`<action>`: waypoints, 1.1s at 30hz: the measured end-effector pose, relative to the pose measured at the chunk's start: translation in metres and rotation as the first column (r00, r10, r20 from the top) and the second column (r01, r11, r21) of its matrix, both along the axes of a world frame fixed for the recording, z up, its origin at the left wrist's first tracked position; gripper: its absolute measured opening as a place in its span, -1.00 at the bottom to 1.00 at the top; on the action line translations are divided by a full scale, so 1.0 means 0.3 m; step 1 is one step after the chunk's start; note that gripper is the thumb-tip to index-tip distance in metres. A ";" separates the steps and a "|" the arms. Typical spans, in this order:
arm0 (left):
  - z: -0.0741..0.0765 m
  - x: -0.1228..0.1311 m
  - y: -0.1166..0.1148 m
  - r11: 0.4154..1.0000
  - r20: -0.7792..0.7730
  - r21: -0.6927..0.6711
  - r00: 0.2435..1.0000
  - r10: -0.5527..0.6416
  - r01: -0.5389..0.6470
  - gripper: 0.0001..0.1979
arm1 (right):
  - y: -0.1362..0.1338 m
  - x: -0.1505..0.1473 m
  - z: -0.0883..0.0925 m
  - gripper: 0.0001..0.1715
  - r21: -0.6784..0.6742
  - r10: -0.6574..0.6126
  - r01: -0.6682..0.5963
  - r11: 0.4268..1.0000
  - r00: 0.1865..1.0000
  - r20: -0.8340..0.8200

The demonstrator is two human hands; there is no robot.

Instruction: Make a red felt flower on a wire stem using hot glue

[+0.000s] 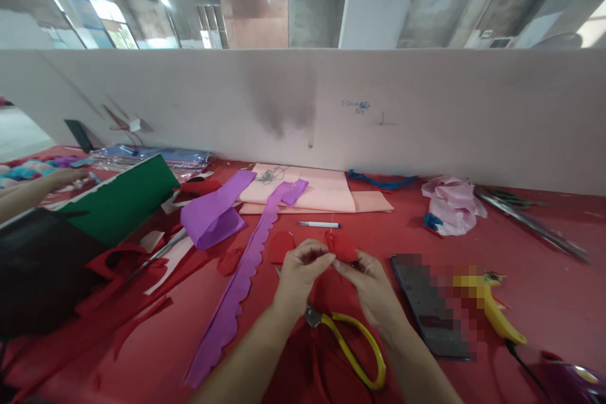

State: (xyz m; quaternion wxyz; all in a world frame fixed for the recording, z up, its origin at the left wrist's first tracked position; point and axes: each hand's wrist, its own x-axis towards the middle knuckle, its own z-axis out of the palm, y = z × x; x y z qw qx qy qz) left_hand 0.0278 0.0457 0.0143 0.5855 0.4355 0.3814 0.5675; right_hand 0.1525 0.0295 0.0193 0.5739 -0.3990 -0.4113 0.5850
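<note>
My left hand point(299, 274) and my right hand point(374, 287) meet over the middle of the red table. Both are closed, with thumbs and fingertips pinched together on a small red fabric piece point(344, 246). My fingers hide part of it, and its exact shape is hard to make out against the red surface. Below and between my wrists lie yellow-handled scissors point(380, 363), their blades partly hidden by my left hand. A rounded red piece point(282, 246) rests just left of my fingers. Beyond them lies a white pen point(319, 225).
Left of my arms runs a scalloped purple strip point(249, 271), near a looped purple band point(208, 221). On the right are a phone point(416, 290), a yellow glue gun point(497, 312) and crumpled pink fabric point(454, 205). Another person's arm point(33, 192) reaches past a green board point(127, 202).
</note>
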 end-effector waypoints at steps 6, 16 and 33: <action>-0.012 0.002 0.008 0.972 0.128 -0.220 0.990 -0.057 0.084 -0.78 | 0.006 0.011 -0.006 -0.77 -0.091 -0.012 0.013 0.996 1.000 0.016; 0.006 -0.038 0.027 0.970 0.067 -0.178 0.985 -0.157 0.167 -0.87 | 0.007 0.022 0.004 -0.69 -0.129 0.035 -0.026 0.991 0.997 0.068; 0.004 -0.042 0.030 0.937 0.172 -0.289 0.974 -0.150 0.195 -0.86 | 0.010 0.040 0.008 -0.70 -0.151 0.054 -0.026 0.988 0.982 0.183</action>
